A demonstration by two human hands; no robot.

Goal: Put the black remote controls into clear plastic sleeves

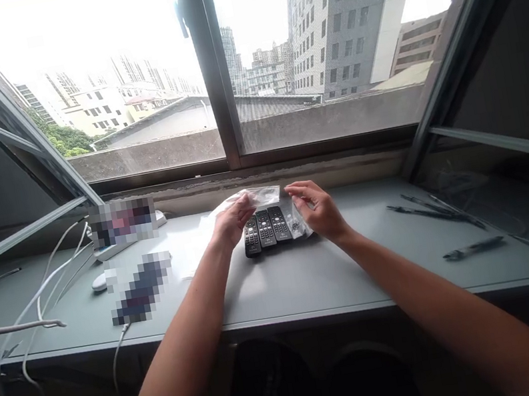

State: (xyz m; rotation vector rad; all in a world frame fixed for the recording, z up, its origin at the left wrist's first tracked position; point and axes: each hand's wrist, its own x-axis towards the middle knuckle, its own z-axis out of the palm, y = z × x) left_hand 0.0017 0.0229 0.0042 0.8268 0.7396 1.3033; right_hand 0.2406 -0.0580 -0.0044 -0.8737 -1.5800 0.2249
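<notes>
My left hand [234, 222] is closed on a clear plastic bag [265, 196], which it holds flat above the desk. Just right of the bag's edge is my right hand [318, 211], its fingers curled and their tips close together; whatever they may pinch is too small to make out. Beneath the hands, black remote controls [266, 229] lie side by side, three of them showing, the leftmost partly behind my left hand. A crumpled clear plastic packet [298, 225] with small dark items in it lies against their right side, partly covered by my right hand.
A white power strip [151, 229] with cables stands at the back left. Nearer are a white mouse-like object [100, 283] and a blurred-out device [142, 289] on a cable. Pens [434, 210] and a dark slim object [474, 249] lie right. The window frame [222, 97] rises behind.
</notes>
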